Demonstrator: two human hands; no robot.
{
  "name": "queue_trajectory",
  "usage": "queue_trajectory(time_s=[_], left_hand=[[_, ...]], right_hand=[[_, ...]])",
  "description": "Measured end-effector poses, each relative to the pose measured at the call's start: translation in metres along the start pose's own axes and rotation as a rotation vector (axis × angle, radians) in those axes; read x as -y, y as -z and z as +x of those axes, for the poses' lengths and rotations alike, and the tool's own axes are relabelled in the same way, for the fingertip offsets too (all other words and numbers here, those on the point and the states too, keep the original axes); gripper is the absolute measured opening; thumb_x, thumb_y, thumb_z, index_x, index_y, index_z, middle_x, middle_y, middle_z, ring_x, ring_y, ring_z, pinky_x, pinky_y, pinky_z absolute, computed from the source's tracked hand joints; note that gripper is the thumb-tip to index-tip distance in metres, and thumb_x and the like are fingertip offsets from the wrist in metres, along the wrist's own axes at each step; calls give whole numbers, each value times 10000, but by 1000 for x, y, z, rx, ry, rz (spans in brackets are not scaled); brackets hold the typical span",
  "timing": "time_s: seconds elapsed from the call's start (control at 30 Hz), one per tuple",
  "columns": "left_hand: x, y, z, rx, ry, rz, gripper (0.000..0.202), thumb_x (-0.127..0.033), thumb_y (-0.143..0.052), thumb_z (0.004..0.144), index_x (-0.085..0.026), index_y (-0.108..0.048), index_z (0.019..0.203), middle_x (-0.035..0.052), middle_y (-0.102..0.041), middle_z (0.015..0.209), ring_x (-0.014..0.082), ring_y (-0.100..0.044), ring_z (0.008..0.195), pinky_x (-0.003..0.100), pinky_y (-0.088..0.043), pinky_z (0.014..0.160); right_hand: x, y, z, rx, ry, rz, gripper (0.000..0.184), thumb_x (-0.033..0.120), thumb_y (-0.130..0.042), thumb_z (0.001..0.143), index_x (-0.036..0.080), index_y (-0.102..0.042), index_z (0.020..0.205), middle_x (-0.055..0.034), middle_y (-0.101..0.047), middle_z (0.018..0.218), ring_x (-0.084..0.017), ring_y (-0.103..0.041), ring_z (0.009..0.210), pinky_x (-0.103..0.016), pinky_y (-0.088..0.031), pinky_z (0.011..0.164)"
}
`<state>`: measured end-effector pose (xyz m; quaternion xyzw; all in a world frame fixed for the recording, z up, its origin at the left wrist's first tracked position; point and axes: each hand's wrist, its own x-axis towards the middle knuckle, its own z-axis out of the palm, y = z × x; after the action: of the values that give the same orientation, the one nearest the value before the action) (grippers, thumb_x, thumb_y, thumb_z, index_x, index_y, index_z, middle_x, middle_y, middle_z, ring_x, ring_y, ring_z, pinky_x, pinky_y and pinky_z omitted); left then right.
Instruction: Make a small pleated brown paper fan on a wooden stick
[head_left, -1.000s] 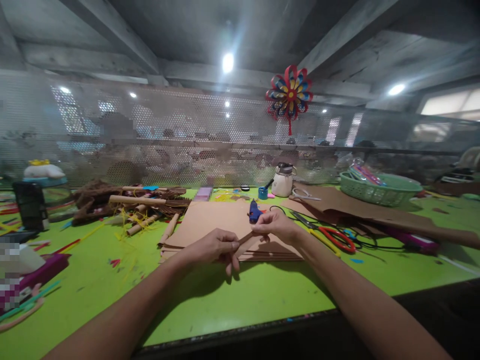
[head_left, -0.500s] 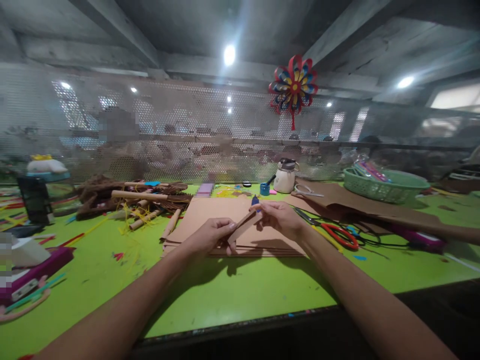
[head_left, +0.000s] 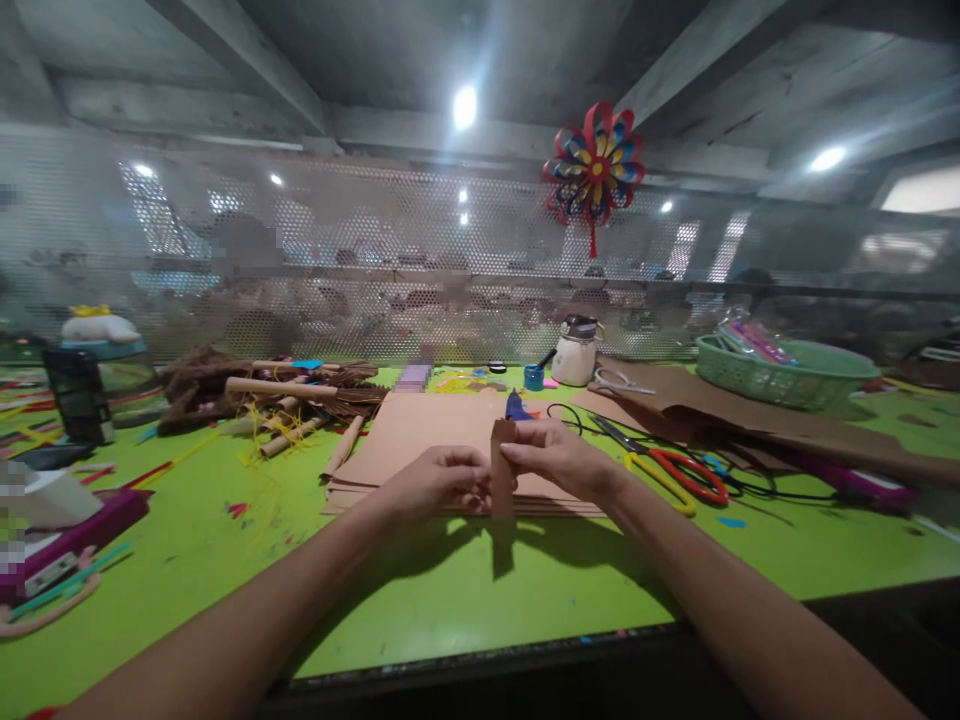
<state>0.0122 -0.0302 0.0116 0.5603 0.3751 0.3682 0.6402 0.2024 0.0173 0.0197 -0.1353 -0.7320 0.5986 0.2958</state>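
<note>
A short strip of brown kraft paper [head_left: 502, 470] stands upright between my hands, its top end slightly creased. My right hand [head_left: 551, 455] pinches the strip near its upper part with thumb and fingers. Curled at the strip's left edge, my left hand [head_left: 442, 478] has its fingertips against it, partly hidden behind the paper. Below and behind both hands lies a stack of flat brown paper sheets [head_left: 420, 425]. A blue glue gun [head_left: 516, 407] shows just beyond the right hand, partly covered by it.
Red-handled scissors [head_left: 688, 475] and yellow-handled ones [head_left: 660, 480] lie to the right, among black cords. Farther back are a green basket [head_left: 780, 375], a white jug [head_left: 576, 355] and a small blue pot [head_left: 533, 377]. Brown paper rolls [head_left: 281, 388] and a purple power strip [head_left: 112, 515] lie left.
The strip has turned from a slant to upright, with its face toward me. My right hand has shifted slightly lower, and my left fingers have moved to the strip's left edge.
</note>
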Motion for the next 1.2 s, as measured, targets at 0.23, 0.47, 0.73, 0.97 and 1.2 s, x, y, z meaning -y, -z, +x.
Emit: queue_trajectory(time_s=[0.23, 0.47, 0.73, 0.97, 1.2], left_hand=[[-11, 1, 1, -228, -172, 412, 294, -386, -629, 685, -110, -585, 777, 2, -561, 638, 96, -487, 554, 215, -374, 504], [-2, 7, 3, -315, -229, 484, 196, -316, -598, 702, -131, -537, 684, -36, -535, 493, 75, -463, 436, 200, -357, 454], [-2, 10, 4, -201, -186, 395, 222, -320, -619, 702, -121, -580, 793, 49, -654, 659, 139, -602, 599, 279, -463, 603], [-5, 9, 2, -231, -173, 541, 245, -341, -624, 693, -99, -663, 706, 55, -635, 612, 125, -549, 562, 244, -407, 554], [-6, 4, 1, -209, -178, 400, 220, -328, -637, 685, -109, -654, 695, 62, -656, 656, 133, -577, 594, 267, -445, 612]], right_hand=[[-2, -5, 0, 30, -50, -568, 324, 372, -467, 822, 123, -574, 645, 27, -446, 567, -77, -366, 532, -208, -289, 508], [-15, 3, 5, -82, -80, -577, 197, 294, -534, 756, 125, -635, 754, 5, -547, 636, -96, -446, 584, -209, -341, 548], [-23, 6, 6, -243, -100, -296, 202, 297, -651, 661, 125, -661, 767, -23, -602, 678, -117, -525, 623, -251, -404, 612], [-21, -3, 7, -286, -130, -103, 236, 269, -730, 579, 126, -672, 757, -27, -631, 692, -129, -559, 654, -271, -424, 646], [-23, -5, 9, -284, -154, 121, 202, 192, -732, 569, 130, -680, 753, -35, -647, 655, -118, -574, 609, -256, -430, 600]])
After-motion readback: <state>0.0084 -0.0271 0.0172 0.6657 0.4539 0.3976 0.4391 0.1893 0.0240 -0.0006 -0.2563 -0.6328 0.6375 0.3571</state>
